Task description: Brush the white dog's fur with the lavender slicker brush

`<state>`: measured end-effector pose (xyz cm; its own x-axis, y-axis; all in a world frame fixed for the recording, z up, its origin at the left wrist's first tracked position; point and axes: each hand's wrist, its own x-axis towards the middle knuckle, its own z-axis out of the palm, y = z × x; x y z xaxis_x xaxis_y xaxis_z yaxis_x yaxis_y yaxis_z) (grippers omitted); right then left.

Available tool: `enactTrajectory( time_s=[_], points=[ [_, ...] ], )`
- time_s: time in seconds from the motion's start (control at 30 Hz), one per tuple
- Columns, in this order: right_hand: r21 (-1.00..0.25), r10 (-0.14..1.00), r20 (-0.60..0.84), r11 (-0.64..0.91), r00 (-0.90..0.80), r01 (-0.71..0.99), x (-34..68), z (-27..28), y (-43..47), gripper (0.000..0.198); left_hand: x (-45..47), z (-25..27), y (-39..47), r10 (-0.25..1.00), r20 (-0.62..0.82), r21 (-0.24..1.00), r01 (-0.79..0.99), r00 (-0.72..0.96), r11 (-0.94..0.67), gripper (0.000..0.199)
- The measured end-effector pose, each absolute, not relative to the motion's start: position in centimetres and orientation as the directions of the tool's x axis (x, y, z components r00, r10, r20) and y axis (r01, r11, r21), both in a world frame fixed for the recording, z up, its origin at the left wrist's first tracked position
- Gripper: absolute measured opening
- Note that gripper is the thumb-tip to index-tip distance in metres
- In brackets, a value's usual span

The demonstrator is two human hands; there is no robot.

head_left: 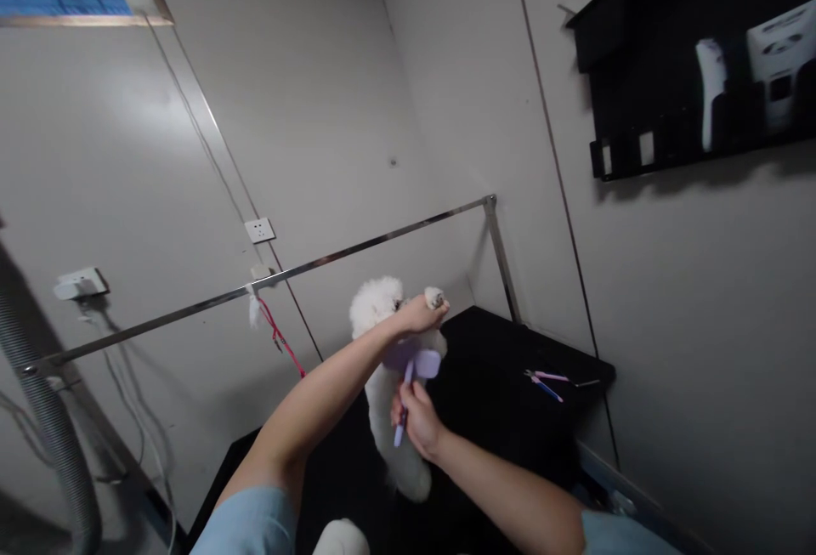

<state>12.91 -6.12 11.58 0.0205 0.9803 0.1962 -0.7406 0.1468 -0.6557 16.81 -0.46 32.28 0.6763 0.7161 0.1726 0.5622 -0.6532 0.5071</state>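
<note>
A white fluffy dog (377, 304) is on the black grooming table, partly covered by my arms. My left hand (421, 315) reaches across in front of it, its fingers closed around one raised front leg, with the paw (434, 297) showing above them. In my right hand (419, 421) is the handle of a light purple grooming brush (426, 363). The brush head lies against the dog's front, just below my left hand. My left forearm hides part of the dog's head and chest.
A metal rail (357, 249) spans behind the dog, with a red leash (280, 336) hanging from it. Nail clippers (545, 381) lie on the black table (490, 419). A black wall rack (663, 87) hangs at right; a grey hose (57, 427) runs down the left.
</note>
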Motion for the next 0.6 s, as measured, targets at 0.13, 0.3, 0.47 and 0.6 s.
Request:
enactTrajectory(
  time_s=[0.13,0.3,0.47,0.6],
  points=[
    [-0.676,0.977,0.004,-0.155,-0.214,-0.720,12.3,11.0,-6.3,0.044,16.3,32.3,-0.1,0.678,0.179,0.476,0.540,0.713,-0.694,0.039],
    [-0.713,0.976,0.209,0.110,-0.061,-0.693,13.2,12.0,-5.5,0.040,15.5,32.5,-0.2,0.701,0.225,0.543,0.510,0.677,-0.667,0.038],
    [-0.778,0.922,-0.159,-0.338,-0.354,-0.530,12.3,9.6,-6.2,0.029,14.1,33.5,-1.4,0.700,0.289,0.577,0.465,0.654,-0.672,0.039],
    [-0.742,0.968,0.187,0.030,-0.165,-0.669,11.7,11.0,-5.7,0.033,13.6,34.0,-2.1,0.693,0.273,0.545,0.487,0.667,-0.683,0.041]
  ],
)
